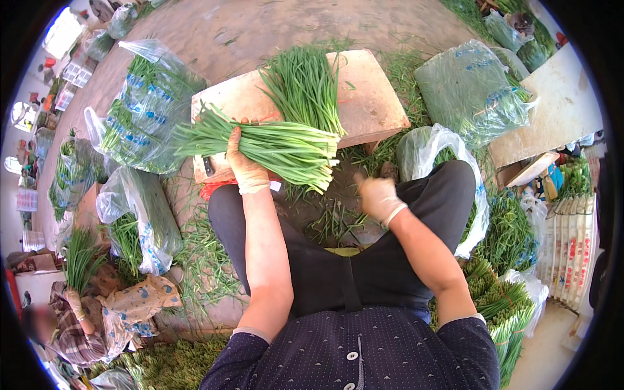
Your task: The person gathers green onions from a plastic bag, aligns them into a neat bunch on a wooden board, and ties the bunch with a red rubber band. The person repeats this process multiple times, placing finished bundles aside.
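Observation:
My left hand (242, 163), in a worn pale glove with bare fingertips, grips a thick bunch of garlic chives (292, 151). The pale cut ends point right and the green tips left. Behind it, a second pile of chives (304, 87) lies on a low wooden board (365, 92). A knife with a black handle (208, 166) rests at the board's near left corner, partly hidden. My right hand (379, 197), also gloved, hangs over the ground between my knees, apart from the bunch. Motion blurs its fingers, so whether they hold anything is unclear.
Filled plastic bags of greens (146, 112) stand left, with another large bag (470, 87) at right. An open bag (438, 141) sits by my right knee. Tied chive bundles (507, 312) lie at lower right. A co-worker (78, 317) holding greens sits at lower left. Loose trimmings (209, 263) litter the floor.

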`<state>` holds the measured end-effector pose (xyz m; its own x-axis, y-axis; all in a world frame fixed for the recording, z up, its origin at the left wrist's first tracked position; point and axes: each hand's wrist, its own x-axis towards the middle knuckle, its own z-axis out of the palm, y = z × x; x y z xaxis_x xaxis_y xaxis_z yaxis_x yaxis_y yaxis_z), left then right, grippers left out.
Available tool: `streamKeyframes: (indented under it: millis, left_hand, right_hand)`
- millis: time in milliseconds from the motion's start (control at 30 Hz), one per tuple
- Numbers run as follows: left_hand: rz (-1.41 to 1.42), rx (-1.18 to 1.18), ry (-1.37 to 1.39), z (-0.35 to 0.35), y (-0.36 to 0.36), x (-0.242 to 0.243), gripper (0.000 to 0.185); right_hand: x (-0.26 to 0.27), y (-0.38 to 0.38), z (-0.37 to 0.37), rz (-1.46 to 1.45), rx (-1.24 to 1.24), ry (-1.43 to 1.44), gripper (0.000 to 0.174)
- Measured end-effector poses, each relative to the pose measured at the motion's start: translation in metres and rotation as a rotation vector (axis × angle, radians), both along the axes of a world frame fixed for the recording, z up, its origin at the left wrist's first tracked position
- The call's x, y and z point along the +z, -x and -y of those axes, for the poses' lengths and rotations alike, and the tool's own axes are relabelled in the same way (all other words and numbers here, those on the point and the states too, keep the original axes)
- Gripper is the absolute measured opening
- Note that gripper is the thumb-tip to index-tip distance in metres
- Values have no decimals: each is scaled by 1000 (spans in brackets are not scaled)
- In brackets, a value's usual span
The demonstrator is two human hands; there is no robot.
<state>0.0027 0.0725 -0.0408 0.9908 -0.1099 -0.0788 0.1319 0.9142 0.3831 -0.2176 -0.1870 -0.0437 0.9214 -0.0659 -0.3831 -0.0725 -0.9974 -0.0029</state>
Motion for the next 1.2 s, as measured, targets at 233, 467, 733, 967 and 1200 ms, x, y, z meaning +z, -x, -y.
streamKeyframes:
  millis: [233, 467, 733, 967, 1200]
  left_hand:
    - [-8, -36, -128, 21, 21, 21, 41]
    - [53, -38, -134, 30, 26, 22, 52]
    - [149, -105, -162, 23, 22, 23, 66]
    - [132, -317, -344, 65, 44, 35, 59]
    - [158, -424, -582, 135, 66, 34, 77]
  right_hand:
    - [70, -22, 35, 144, -540, -1296, 42]
    - [53, -12, -11, 306, -452, -874, 33]
    - [54, -2, 58, 68, -333, -174, 41]
    - [71, -28, 24, 290, -241, -994, 108]
    - [13, -55, -9, 398, -306, -1411, 112]
